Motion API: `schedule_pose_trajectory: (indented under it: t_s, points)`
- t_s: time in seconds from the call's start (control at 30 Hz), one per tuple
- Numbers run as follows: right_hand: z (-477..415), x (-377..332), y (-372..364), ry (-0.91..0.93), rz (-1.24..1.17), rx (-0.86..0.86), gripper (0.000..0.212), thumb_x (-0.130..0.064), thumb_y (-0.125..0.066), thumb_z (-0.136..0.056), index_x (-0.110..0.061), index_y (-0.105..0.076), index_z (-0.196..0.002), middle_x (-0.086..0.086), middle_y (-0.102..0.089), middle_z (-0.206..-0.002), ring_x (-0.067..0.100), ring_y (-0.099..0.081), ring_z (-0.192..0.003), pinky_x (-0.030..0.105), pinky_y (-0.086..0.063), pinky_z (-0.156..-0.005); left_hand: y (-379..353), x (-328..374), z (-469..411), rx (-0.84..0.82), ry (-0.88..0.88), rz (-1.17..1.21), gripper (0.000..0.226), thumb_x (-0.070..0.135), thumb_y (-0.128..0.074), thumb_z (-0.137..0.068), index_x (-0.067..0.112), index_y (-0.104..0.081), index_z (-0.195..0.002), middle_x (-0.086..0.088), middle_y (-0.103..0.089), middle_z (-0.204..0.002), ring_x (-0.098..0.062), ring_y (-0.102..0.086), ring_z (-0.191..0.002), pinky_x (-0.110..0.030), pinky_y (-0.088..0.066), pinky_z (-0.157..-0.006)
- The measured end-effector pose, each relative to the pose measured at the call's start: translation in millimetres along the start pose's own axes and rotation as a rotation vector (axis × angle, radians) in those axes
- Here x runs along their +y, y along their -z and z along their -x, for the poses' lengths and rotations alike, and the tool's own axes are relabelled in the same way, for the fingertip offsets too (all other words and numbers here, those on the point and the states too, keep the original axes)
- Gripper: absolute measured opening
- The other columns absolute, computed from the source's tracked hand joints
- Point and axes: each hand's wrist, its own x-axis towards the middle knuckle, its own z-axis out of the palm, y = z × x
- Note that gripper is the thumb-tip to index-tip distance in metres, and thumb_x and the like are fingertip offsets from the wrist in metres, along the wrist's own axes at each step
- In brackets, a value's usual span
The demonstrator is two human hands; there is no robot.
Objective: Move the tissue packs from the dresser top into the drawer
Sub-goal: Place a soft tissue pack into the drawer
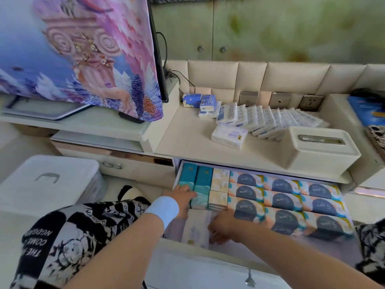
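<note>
The open drawer (208, 259) below the dresser top (187, 142) is packed with rows of tissue packs (283, 197). Both hands are inside its front left part. My left hand (183, 200), with a white band at the wrist, rests against the teal packs (201, 182). My right hand (225, 226) lies blurred on a white tissue pack (195, 228) at the drawer's front; its grip is unclear. On the dresser top lie a white pack (229, 137), a fanned row of several small packs (268, 119) and blue-and-white packs (198, 101).
A cream tissue box (320, 149) stands at the dresser's front right edge. A cloth-draped screen (83, 55) fills the left, with cables behind it. A white lidded bin (45, 182) sits on the floor at left. Wall sockets (279, 99) line the padded back panel.
</note>
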Motion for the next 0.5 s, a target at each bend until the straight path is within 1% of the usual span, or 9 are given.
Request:
schedule_pose_trajectory:
  t_s: [0.07, 0.1, 0.13, 0.2, 0.27, 0.33, 0.4, 0.47, 0.5]
  points:
    - [-4, 2, -7, -0.060, -0.153, -0.002, 0.008, 0.002, -0.052, -0.093, -0.002, -0.054, -0.100, 0.019, -0.062, -0.085, 0.025, -0.069, -0.057, 0.035, -0.057, -0.054, -3, -1, -3, -0.006, 0.011, -0.025, 0.082, 0.028, -0.066, -0.084, 0.029, -0.023, -0.153, -0.005, -0.015, -0.158, -0.028, -0.015, -0.145, -0.041, -0.032, -0.115]
    - [-5, 2, -9, -0.076, -0.221, -0.001, 0.018, 0.003, -0.049, -0.093, 0.000, -0.053, -0.110, 0.019, -0.062, -0.085, 0.023, -0.067, -0.051, 0.032, -0.055, -0.049, -3, -2, -5, 0.002, 0.013, -0.015, 0.082, 0.029, -0.067, -0.084, 0.030, -0.023, -0.153, -0.004, -0.016, -0.157, -0.027, -0.016, -0.144, -0.042, -0.034, -0.114]
    - [-5, 2, -11, -0.079, -0.263, -0.015, 0.025, 0.003, -0.046, -0.093, 0.000, -0.052, -0.117, 0.017, -0.063, -0.086, 0.023, -0.067, -0.052, 0.031, -0.055, -0.049, -3, -3, -7, 0.015, 0.010, 0.004, 0.082, 0.029, -0.067, -0.083, 0.030, -0.024, -0.153, -0.003, -0.019, -0.155, -0.027, -0.017, -0.143, -0.043, -0.035, -0.112]
    - [-3, -2, -13, -0.054, -0.315, -0.065, 0.024, 0.003, -0.043, -0.094, -0.005, -0.056, -0.114, 0.012, -0.066, -0.087, 0.022, -0.068, -0.062, 0.033, -0.055, -0.057, -1, -5, -9, 0.027, -0.003, 0.020, 0.081, 0.031, -0.068, -0.083, 0.029, -0.026, -0.152, -0.003, -0.022, -0.152, -0.026, -0.019, -0.141, -0.044, -0.037, -0.111]
    - [-3, -7, -12, -0.012, -0.352, -0.142, 0.028, 0.002, -0.041, -0.097, -0.013, -0.051, -0.118, 0.008, -0.068, -0.102, 0.020, -0.072, -0.079, 0.034, -0.057, -0.067, 1, -7, -12, 0.022, -0.008, 0.006, 0.079, 0.035, -0.068, -0.084, 0.029, -0.028, -0.151, -0.002, -0.024, -0.150, -0.026, -0.022, -0.140, -0.045, -0.038, -0.109]
    - [-7, -13, -10, 0.033, -0.321, -0.179, 0.040, -0.002, -0.046, -0.098, -0.014, -0.044, -0.136, 0.008, -0.066, -0.120, 0.020, -0.073, -0.091, 0.031, -0.059, -0.069, 4, -6, -14, 0.013, 0.001, 0.003, 0.075, 0.037, -0.067, -0.085, 0.029, -0.032, -0.150, -0.003, -0.027, -0.148, -0.026, -0.026, -0.137, -0.045, -0.039, -0.108]
    - [-6, -23, -3, 0.079, -0.250, -0.158, 0.042, -0.004, -0.049, -0.099, -0.010, -0.045, -0.140, 0.006, -0.067, -0.112, 0.021, -0.072, -0.085, 0.028, -0.058, -0.062, 11, -2, -17, 0.001, 0.006, -0.002, 0.069, 0.039, -0.065, -0.086, 0.029, -0.036, -0.148, -0.005, -0.032, -0.145, -0.028, -0.033, -0.133, -0.044, -0.040, -0.107]
    - [2, -35, 11, 0.137, -0.183, -0.091, 0.034, -0.004, -0.050, -0.098, -0.006, -0.054, -0.132, 0.005, -0.068, -0.100, 0.023, -0.071, -0.074, 0.027, -0.056, -0.053, 23, 1, -21, -0.003, 0.013, -0.002, 0.062, 0.039, -0.062, -0.089, 0.028, -0.041, -0.146, -0.007, -0.039, -0.141, -0.029, -0.043, -0.127, -0.040, -0.043, -0.103]
    - [6, -41, 20, 0.170, -0.154, -0.039, 0.029, -0.005, -0.051, -0.097, -0.007, -0.059, -0.125, 0.006, -0.069, -0.100, 0.023, -0.071, -0.071, 0.028, -0.054, -0.051, 30, 3, -23, 0.005, 0.021, 0.026, 0.058, 0.038, -0.061, -0.091, 0.028, -0.042, -0.145, -0.006, -0.041, -0.141, -0.028, -0.047, -0.125, -0.039, -0.043, -0.102]
